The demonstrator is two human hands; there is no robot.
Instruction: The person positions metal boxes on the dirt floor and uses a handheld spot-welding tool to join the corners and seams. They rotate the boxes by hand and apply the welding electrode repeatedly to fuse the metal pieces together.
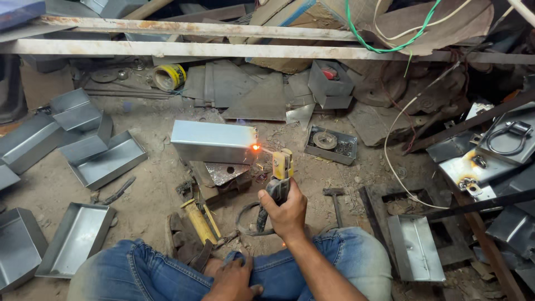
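Note:
My right hand (285,213) grips a yellow-jawed welding electrode holder (282,167). Its rod points left and its tip glows orange at the right lower corner of a shiny sheet-metal box (214,141). The box rests on a small metal stand (225,174) on the dirt floor. My left hand (233,281) lies on my knee, on blue jeans, fingers spread and holding nothing. A dark cable runs from the holder down toward my legs.
Several open metal trays (75,237) lie at the left, one more tray (415,248) at the right. A hammer (334,200) lies right of my hand, a yellow-handled tool (199,220) near my foot. Scrap sheets, rusty bars and wires crowd the back and right.

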